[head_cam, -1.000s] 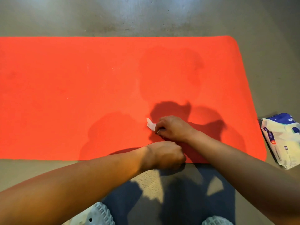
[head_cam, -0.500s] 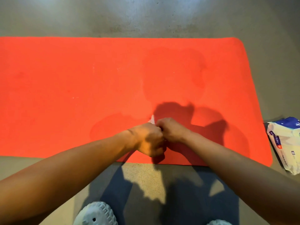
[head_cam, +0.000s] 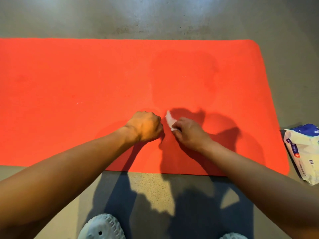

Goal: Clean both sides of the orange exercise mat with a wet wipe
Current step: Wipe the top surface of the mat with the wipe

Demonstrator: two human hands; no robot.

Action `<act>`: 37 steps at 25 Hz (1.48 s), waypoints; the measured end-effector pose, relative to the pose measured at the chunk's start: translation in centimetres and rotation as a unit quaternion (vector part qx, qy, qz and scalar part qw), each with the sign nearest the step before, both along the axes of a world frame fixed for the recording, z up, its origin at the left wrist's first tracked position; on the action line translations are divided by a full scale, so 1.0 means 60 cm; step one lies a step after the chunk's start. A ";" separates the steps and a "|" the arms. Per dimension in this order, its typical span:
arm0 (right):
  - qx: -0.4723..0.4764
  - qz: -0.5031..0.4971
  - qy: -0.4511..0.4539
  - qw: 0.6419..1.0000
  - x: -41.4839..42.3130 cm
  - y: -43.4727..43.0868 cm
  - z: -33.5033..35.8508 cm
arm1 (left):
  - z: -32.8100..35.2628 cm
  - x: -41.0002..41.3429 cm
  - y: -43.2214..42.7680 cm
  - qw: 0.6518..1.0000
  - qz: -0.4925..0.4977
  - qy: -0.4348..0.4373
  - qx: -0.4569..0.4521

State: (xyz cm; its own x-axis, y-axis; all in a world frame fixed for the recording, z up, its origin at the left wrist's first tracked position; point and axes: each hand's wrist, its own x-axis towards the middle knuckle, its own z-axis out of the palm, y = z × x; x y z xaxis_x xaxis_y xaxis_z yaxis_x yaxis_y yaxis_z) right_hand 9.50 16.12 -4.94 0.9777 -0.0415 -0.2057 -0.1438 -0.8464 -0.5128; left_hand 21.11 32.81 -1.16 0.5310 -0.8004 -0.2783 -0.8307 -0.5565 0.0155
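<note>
Hands, both over the near middle of the flat-lying orange exercise mat [head_cam: 103, 80]: right hand [head_cam: 189, 134] pinches a crumpled wet wipe [head_cam: 170, 120], left hand [head_cam: 146, 126] curls just beside it, nothing seen inside; step judged first-side wiping, next move calling for the wipe pressed flat and swept outward.

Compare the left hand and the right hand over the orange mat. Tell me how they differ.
The right hand pinches a white wet wipe; the left hand is curled into a fist with nothing visible in it. The left hand sits just apart from the wipe, while the right hand holds it. The left hand looks more brightly lit than the right hand. Both are knuckles-up over the orange mat.
</note>
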 end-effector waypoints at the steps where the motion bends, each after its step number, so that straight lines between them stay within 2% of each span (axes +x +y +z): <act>1: 0.021 0.051 0.004 0.998 -0.015 0.016 0.008 | -0.006 0.006 0.002 1.000 0.014 -0.004 -0.006; 3: 0.029 0.132 0.006 0.991 -0.031 0.034 0.017 | -0.016 0.015 0.002 0.999 0.034 -0.007 -0.010; 5: -0.020 0.143 -0.014 0.989 -0.018 0.022 0.017 | -0.020 0.016 -0.001 0.999 0.048 -0.007 -0.008; 8: -0.114 -0.007 -0.041 0.993 0.021 -0.030 0.004 | -0.016 0.008 -0.001 0.998 0.063 0.006 -0.010; 10: -0.122 -0.109 -0.030 0.986 0.034 -0.050 -0.003 | -0.013 0.005 -0.001 0.997 0.069 0.019 -0.010; 11: -0.114 -0.122 -0.025 0.986 0.032 -0.042 -0.003 | -0.011 0.005 0.000 0.997 0.071 0.023 -0.009; 13: -0.093 -0.079 -0.026 0.992 0.014 -0.002 0.003 | -0.008 0.008 0.001 0.996 0.078 0.034 -0.006; 15: -0.052 0.028 -0.044 0.997 -0.017 0.042 0.007 | -0.009 0.010 -0.001 0.995 0.086 0.043 0.001; 17: -0.037 0.152 -0.045 0.987 -0.043 0.069 0.009 | -0.010 0.009 -0.004 0.996 0.087 0.035 -0.003; 19: -0.060 0.210 -0.060 0.974 -0.040 0.058 0.004 | -0.010 0.007 -0.008 0.996 0.084 0.026 -0.015; 21: -0.094 0.162 -0.087 0.978 -0.019 0.024 0.000 | -0.011 0.008 -0.011 0.996 0.078 0.029 -0.021; 24: -0.126 -0.068 -0.083 0.986 0.009 -0.043 -0.003 | -0.017 0.014 -0.014 0.997 0.071 0.033 -0.026; 26: -0.110 -0.170 -0.048 0.978 0.012 -0.065 -0.005 | -0.026 0.018 -0.016 0.996 0.064 0.044 -0.034; 28: -0.079 -0.152 -0.042 0.984 -0.001 -0.046 -0.001 | -0.038 0.022 -0.018 0.996 0.056 0.056 -0.038; 32: -0.033 0.044 -0.067 0.996 -0.048 0.011 -0.004 | -0.056 0.029 -0.030 0.996 0.043 0.074 -0.037; 34: -0.047 0.101 -0.076 0.991 -0.046 -0.003 -0.012 | -0.062 0.030 -0.036 0.994 0.046 0.098 -0.015; 35: -0.057 0.085 -0.088 0.991 -0.034 -0.021 -0.015 | -0.065 0.030 -0.036 0.993 0.054 0.107 -0.009; 37: -0.081 -0.027 -0.110 0.990 -0.004 -0.072 -0.022 | -0.069 0.030 -0.036 0.992 0.064 0.112 -0.012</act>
